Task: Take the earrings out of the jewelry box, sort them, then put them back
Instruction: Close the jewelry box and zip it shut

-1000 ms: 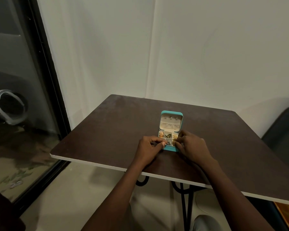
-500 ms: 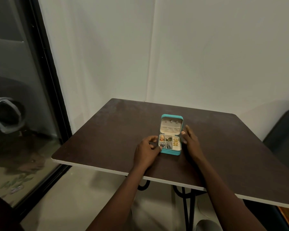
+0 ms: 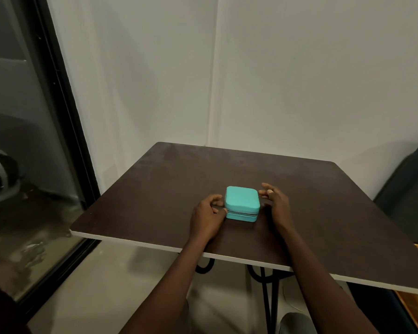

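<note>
The teal jewelry box [image 3: 242, 201] lies with its lid down on the dark table [image 3: 155, 189], a dark zipper seam running round its side. No earrings show; the lid hides the inside. My left hand [image 3: 206, 216] holds the box's left side, with the thumb at the front left corner by the seam and the fingers curled against the left wall. My right hand [image 3: 274, 201] hovers just right of the box with its fingers loosely curled and holds nothing. I cannot tell whether it touches the box.
The table stands in a corner of white walls [image 3: 299, 80]. A dark-framed glass door [image 3: 29, 141] runs along the left. A dark chair [image 3: 405, 194] stands at the right. The table's pale near edge [image 3: 135, 242] lies close to me.
The box's lid, upright before, is now down and covers the earring compartments. My right hand has drawn back to the box's right side, while my left hand stays at its left.
</note>
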